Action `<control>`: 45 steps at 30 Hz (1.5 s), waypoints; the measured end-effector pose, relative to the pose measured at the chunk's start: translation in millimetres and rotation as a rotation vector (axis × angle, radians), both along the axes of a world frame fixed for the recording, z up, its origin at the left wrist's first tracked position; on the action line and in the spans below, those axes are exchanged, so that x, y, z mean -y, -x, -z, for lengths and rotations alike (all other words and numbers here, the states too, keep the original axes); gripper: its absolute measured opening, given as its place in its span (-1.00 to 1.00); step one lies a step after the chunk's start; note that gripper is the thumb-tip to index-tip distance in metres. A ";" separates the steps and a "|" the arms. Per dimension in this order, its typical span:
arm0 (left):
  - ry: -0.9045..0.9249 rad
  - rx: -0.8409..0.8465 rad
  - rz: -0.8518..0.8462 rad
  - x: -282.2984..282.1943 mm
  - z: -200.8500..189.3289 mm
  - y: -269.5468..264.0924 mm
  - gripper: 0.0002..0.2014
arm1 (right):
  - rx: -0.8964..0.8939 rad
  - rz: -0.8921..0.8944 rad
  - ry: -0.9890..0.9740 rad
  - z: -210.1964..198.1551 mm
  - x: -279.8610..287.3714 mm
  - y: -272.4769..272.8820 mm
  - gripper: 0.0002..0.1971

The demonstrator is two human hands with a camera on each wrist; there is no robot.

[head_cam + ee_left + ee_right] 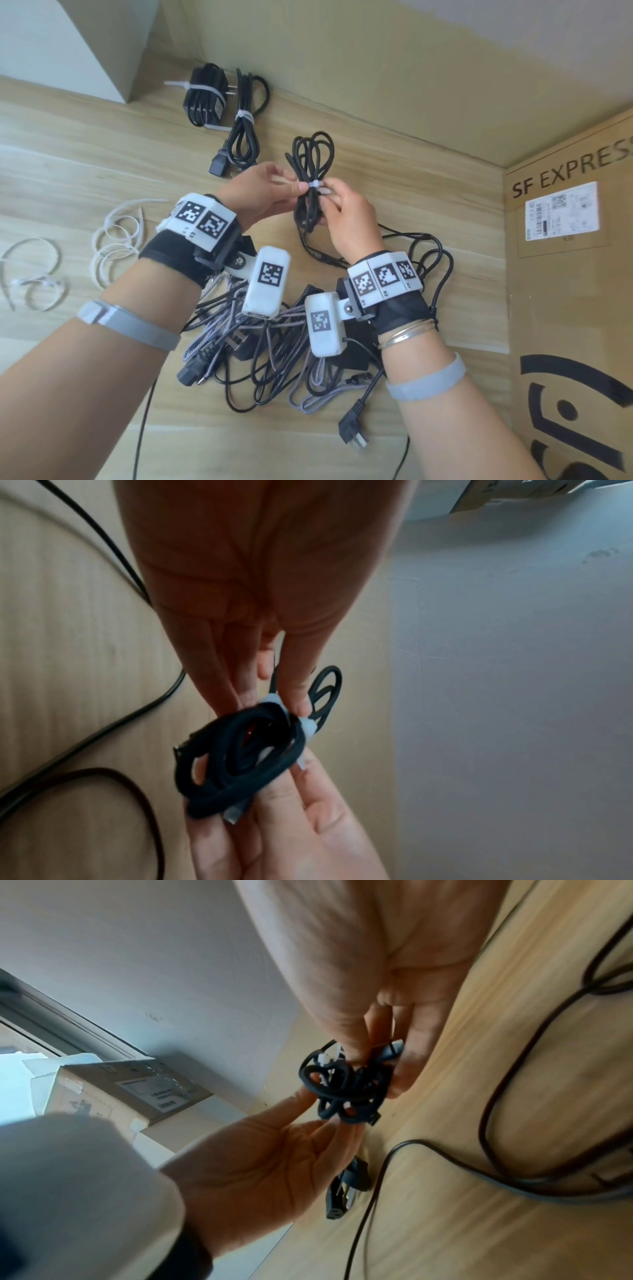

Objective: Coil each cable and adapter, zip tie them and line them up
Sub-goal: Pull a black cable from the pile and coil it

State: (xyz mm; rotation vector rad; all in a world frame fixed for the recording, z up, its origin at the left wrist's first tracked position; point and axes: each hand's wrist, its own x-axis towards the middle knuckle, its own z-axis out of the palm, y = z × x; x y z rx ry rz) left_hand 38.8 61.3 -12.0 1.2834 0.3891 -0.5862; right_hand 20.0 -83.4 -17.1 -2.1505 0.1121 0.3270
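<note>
To my right a brown cardboard box printed "SF EXPRESS" stands on the wood-grain desk, a white shipping label stuck on its side. A beige wall runs along the desk's far edge. At far left a pale block stands against that wall.

Light wood-grain table under me; at the far edge by the wall, a black adapter bundle cinched with a white tie, and just right of it a tied black power cord, both flat on the surface; on my left, loose white zip ties curled in loops, a couple more nearer the left edge; close to me, a tangled pile of black and grey braided cables with plugs sticking out; cardboard box standing on my right.
</note>
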 end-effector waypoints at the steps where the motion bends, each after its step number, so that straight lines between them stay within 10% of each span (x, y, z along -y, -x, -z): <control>1: 0.002 0.002 -0.022 -0.7 -1.0 -3.3 -0.82 | 0.001 0.002 0.006 0.6 0.1 -4.4 -0.70; 16: -0.072 0.068 0.066 -3.8 7.1 -57.3 -0.82 | -0.032 0.027 -0.008 22.2 -6.4 -72.8 -0.69; 27: -0.736 0.293 0.278 -3.4 8.2 -76.1 -0.48 | -0.041 0.031 0.022 28.1 -19.0 -107.4 -0.73; 45: -0.826 0.279 0.205 -15.6 8.5 -76.9 -0.57 | -0.039 -0.049 0.067 30.5 -35.1 -110.2 -0.62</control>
